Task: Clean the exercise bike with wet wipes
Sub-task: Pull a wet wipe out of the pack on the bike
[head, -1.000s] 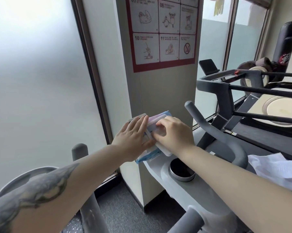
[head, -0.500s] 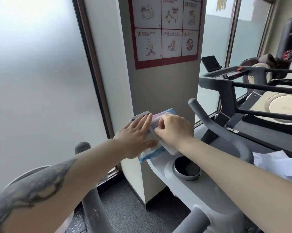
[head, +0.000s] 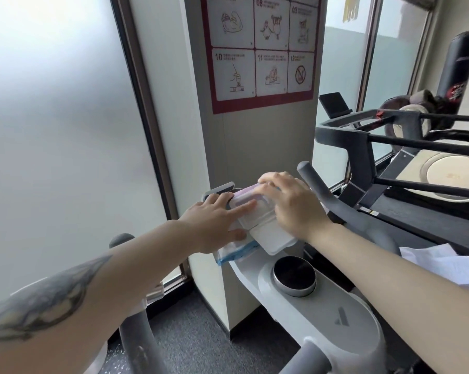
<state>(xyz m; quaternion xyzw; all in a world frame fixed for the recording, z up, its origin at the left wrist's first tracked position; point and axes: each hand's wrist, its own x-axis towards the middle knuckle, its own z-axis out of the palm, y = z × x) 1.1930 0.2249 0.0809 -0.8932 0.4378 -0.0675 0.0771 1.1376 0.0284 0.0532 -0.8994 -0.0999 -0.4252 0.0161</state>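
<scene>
Wet wipes (head: 244, 225) sit in a soft, crinkly pack on the front of the exercise bike (head: 322, 319), just ahead of the round knob (head: 294, 276), with the stiff plastic lid (head: 274, 238) flipped open toward you. Your left hand (head: 217, 222) lies flat with straight fingers pressing the pack down, while your right hand (head: 295, 206) curls over its far end and grips it. Expect the pack to feel light and likely to slide or lift, so keep it pinned and pinch one thin, damp, limp sheet at the opening between your hands.
</scene>
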